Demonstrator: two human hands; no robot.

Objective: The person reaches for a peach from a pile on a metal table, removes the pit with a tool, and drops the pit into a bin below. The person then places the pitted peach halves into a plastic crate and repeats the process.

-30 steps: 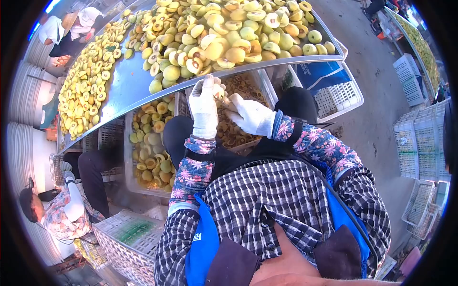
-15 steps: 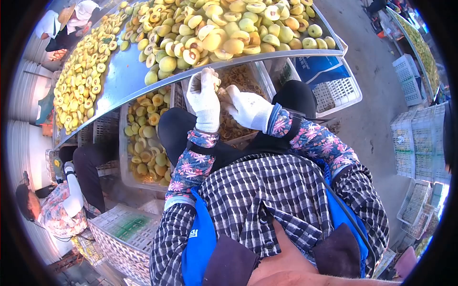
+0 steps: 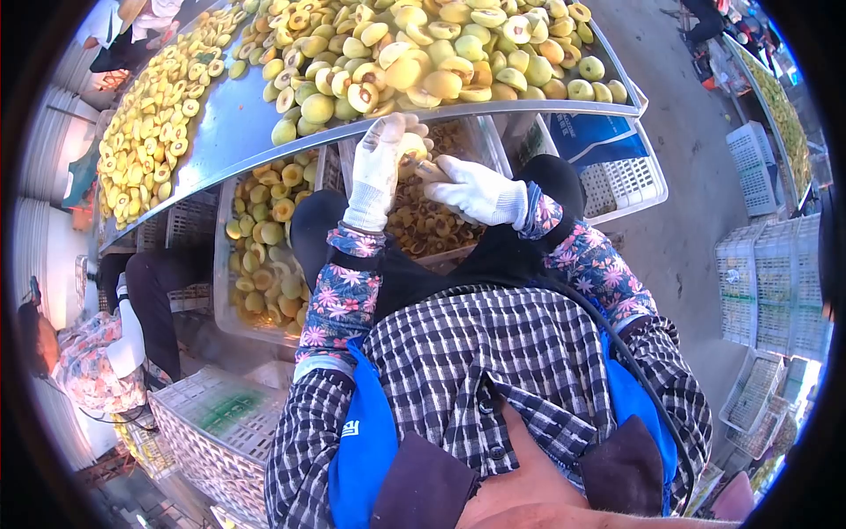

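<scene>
My left hand, in a white glove, is closed around a yellow apricot half just under the table's front edge. My right hand, also gloved in white, grips a small brownish tool, its tip at the fruit; the tool's exact kind is blurred. Below both hands stands a bin of brownish pit-like pieces. Heaped on the metal table are halved and whole yellow-green apricots. Left of my knee, a clear tub holds more apricot halves.
A white crate with a blue bag stands right of my knees. Stacked crates are farther right. Another person sits at left, near a white crate. Part of another person shows beyond the table.
My right hand has drawn slightly right and down, and my left hand has turned, so the apricot half shows more. The view has shifted slightly.
</scene>
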